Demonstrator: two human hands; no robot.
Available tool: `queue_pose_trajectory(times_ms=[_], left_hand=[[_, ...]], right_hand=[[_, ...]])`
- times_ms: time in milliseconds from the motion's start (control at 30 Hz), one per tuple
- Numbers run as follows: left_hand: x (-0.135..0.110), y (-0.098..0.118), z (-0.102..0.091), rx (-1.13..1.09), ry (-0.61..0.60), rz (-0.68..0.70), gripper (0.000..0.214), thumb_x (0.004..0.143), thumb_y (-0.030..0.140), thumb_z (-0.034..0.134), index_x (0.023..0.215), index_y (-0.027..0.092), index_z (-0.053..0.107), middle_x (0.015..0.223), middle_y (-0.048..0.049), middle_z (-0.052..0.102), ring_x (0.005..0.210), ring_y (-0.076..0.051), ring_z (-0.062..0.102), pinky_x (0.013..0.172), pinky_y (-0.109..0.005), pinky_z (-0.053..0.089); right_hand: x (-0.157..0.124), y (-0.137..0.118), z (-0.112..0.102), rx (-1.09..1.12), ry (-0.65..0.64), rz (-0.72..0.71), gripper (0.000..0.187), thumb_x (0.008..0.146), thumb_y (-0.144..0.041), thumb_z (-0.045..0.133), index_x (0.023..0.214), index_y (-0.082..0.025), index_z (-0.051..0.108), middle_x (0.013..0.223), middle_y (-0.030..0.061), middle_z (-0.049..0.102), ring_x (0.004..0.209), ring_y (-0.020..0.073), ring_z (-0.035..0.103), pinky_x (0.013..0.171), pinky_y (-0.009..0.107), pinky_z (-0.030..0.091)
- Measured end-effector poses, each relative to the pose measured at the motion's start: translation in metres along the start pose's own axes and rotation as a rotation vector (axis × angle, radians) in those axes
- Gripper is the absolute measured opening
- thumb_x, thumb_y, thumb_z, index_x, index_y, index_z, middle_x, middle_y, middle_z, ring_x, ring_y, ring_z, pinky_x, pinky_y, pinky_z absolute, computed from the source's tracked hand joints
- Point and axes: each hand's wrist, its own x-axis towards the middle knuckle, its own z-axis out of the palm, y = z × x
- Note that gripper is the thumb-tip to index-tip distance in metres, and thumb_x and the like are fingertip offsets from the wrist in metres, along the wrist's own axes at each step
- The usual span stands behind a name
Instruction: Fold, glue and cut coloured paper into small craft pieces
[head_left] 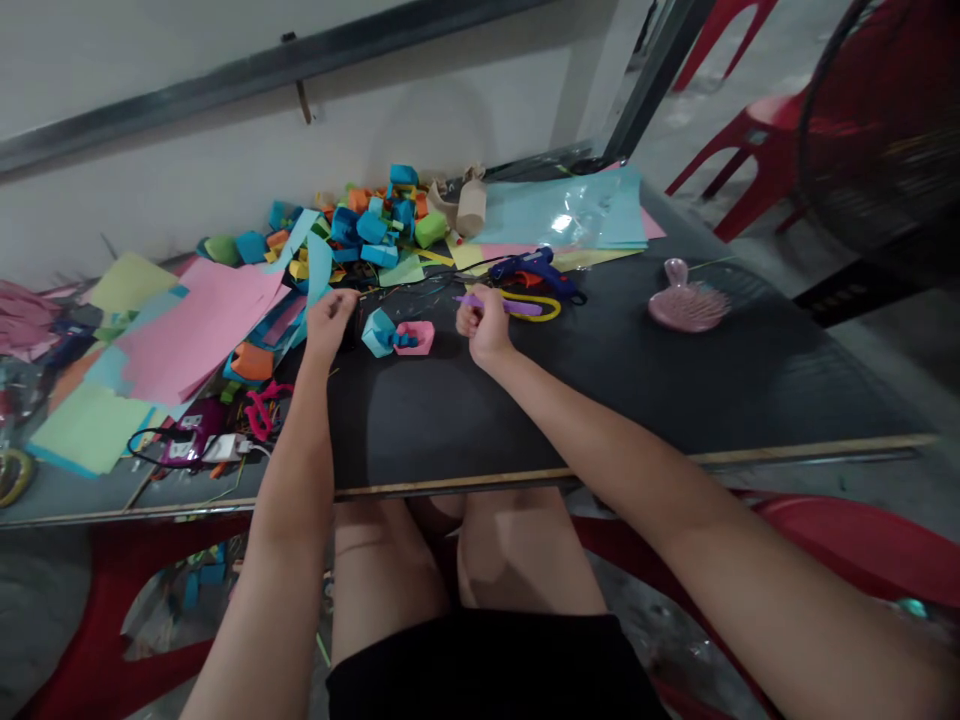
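My left hand [330,322] hovers over the dark table, fingertips pinched together by some thin wires; whatever is between them is too small to make out. My right hand [486,328] is closed around a slim purple pen-like tool [523,307], which sticks out on both sides of the fist. Between my hands sit a light-blue folded paper piece [379,332] and a pink paper piece [424,338], with small dark-blue bits [405,341] between them. Just beyond my right hand lie a blue glue gun [529,266] and a yellow loop [553,308].
Colored paper pieces [367,228] are heaped by the wall beside a cardboard roll [472,207]. Pink sheets [199,325] and a purple device [196,430] lie left. Blue sheets [525,212] and a pink hairbrush [686,300] lie right. A fan [885,140] stands beyond the table's right end.
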Motion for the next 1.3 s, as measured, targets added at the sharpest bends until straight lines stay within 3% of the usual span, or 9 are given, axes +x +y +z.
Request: queue_pose_trajectory(times_ms=[100,167,267,400,533,633,800,967,1300], left_hand=[[0.001,-0.001,-0.007,0.032,-0.381,-0.057,0.057,0.058,0.054,0.085,0.099,0.018,0.071,0.067,0.0030,0.053,0.062,-0.013,0.049,0.061,-0.027,0.039],[-0.002,0.003,-0.005,0.073,-0.503,-0.073,0.065,0.055,0.051,0.085,0.109,0.019,0.069,0.072,0.0024,0.056,0.068,-0.014,0.051,0.065,-0.027,0.039],[-0.009,0.012,0.010,0.141,-0.412,-0.051,0.051,0.065,0.056,0.075,0.099,0.019,0.069,0.073,0.0016,0.057,0.069,-0.014,0.051,0.066,-0.027,0.039],[-0.022,0.030,0.041,0.212,-0.210,-0.012,0.035,0.080,0.054,0.063,0.083,0.019,0.064,0.060,0.0042,0.048,0.058,-0.013,0.047,0.061,-0.027,0.036],[-0.034,0.044,0.067,0.246,0.017,-0.078,0.031,0.082,0.052,0.066,0.087,0.022,0.057,0.061,0.0055,0.049,0.057,-0.012,0.049,0.060,-0.026,0.037],[-0.037,0.047,0.075,0.177,0.084,-0.126,0.033,0.084,0.052,0.064,0.089,0.022,0.054,0.066,0.0045,0.051,0.060,-0.012,0.051,0.062,-0.026,0.040],[-0.032,0.038,0.066,0.037,-0.113,-0.040,0.045,0.087,0.066,0.052,0.095,0.022,0.053,0.070,0.0021,0.051,0.064,-0.013,0.051,0.063,-0.027,0.042],[-0.026,0.028,0.050,0.117,-0.427,0.169,0.083,0.054,0.069,0.081,0.113,0.019,0.050,0.104,-0.0083,0.062,0.092,-0.022,0.060,0.080,-0.034,0.049],[-0.028,0.032,0.054,0.201,-0.417,0.254,0.059,0.066,0.039,0.079,0.117,0.020,0.055,0.117,-0.0111,0.064,0.110,-0.027,0.060,0.098,-0.042,0.047]], right_hand=[[-0.005,0.003,0.003,-0.083,-0.161,0.076,0.046,0.083,-0.054,0.056,0.054,-0.023,0.037,0.040,-0.0094,0.029,0.034,0.0058,0.026,0.037,0.021,0.018],[-0.006,0.006,0.004,-0.143,-0.240,0.083,0.046,0.080,-0.055,0.058,0.053,-0.023,0.039,0.039,-0.0078,0.034,0.035,0.0076,0.038,0.037,0.021,0.024],[-0.007,0.009,0.003,-0.218,-0.287,0.085,0.048,0.074,-0.061,0.062,0.052,-0.023,0.043,0.041,-0.0044,0.045,0.040,0.0112,0.051,0.037,0.022,0.030],[-0.005,0.009,0.003,-0.236,-0.254,0.122,0.045,0.073,-0.062,0.059,0.053,-0.023,0.046,0.049,-0.0006,0.056,0.045,0.0122,0.053,0.040,0.023,0.035],[-0.004,0.004,0.003,-0.162,-0.185,0.143,0.051,0.080,-0.062,0.054,0.052,-0.023,0.040,0.050,0.0000,0.053,0.050,0.0123,0.047,0.047,0.025,0.039],[-0.002,0.003,0.004,-0.116,-0.119,0.149,0.052,0.085,-0.059,0.053,0.051,-0.023,0.035,0.050,-0.0001,0.047,0.053,0.0133,0.045,0.050,0.026,0.039],[0.001,0.007,0.005,-0.077,-0.018,0.140,0.047,0.087,-0.050,0.053,0.054,-0.022,0.037,0.059,0.0008,0.053,0.061,0.0131,0.051,0.056,0.025,0.040],[0.003,0.012,0.003,-0.149,-0.062,0.123,0.048,0.085,-0.053,0.057,0.053,-0.022,0.041,0.058,0.0001,0.055,0.059,0.0125,0.051,0.056,0.026,0.040],[0.005,0.008,-0.004,-0.246,-0.099,0.027,0.052,0.082,-0.060,0.060,0.050,-0.022,0.044,0.050,-0.0026,0.046,0.049,0.0103,0.043,0.049,0.026,0.035]])
